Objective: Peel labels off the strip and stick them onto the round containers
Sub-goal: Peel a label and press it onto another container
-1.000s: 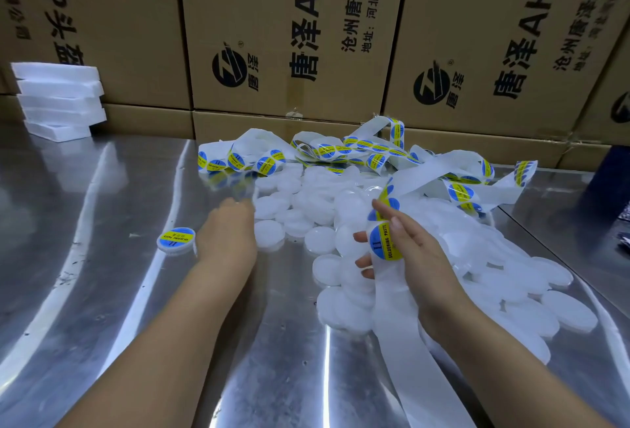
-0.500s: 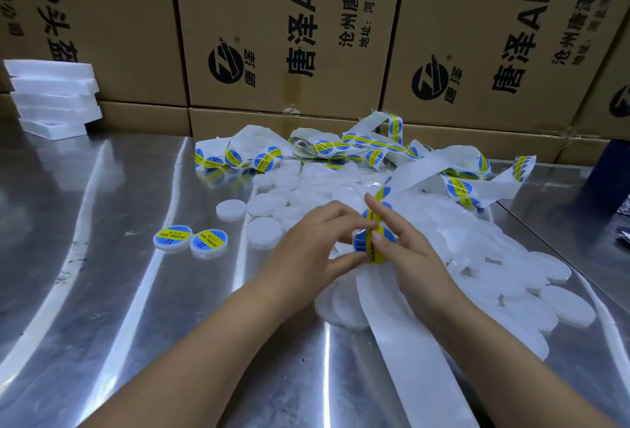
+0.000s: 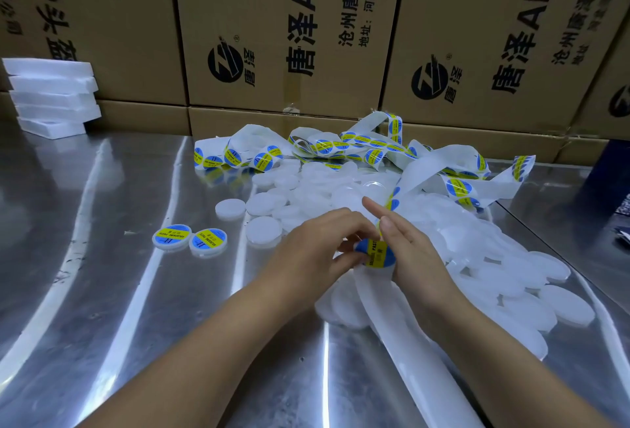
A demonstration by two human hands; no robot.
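My left hand (image 3: pixel 313 250) and my right hand (image 3: pixel 409 253) meet over a pile of white round containers (image 3: pixel 341 195) on the steel table. Between their fingertips is a blue and yellow round label (image 3: pixel 376 255), lifted partly off the white backing strip (image 3: pixel 402 332). My left thumb and fingers pinch the label's left edge. My right hand grips the strip beside the label. The strip runs back in tangled loops carrying more labels (image 3: pixel 324 147). Two labelled containers (image 3: pixel 189 238) lie side by side to the left.
Cardboard boxes (image 3: pixel 289 28) wall off the back of the steel table (image 3: pixel 102 291). A stack of white foam slabs (image 3: pixel 51 96) sits at the far left. More white containers (image 3: pixel 545 294) spread to the right, near a seam in the table.
My left hand set a second labelled container beside the first, then came back to the strip. It now pinches a label that has turned flat and partly lifted off.
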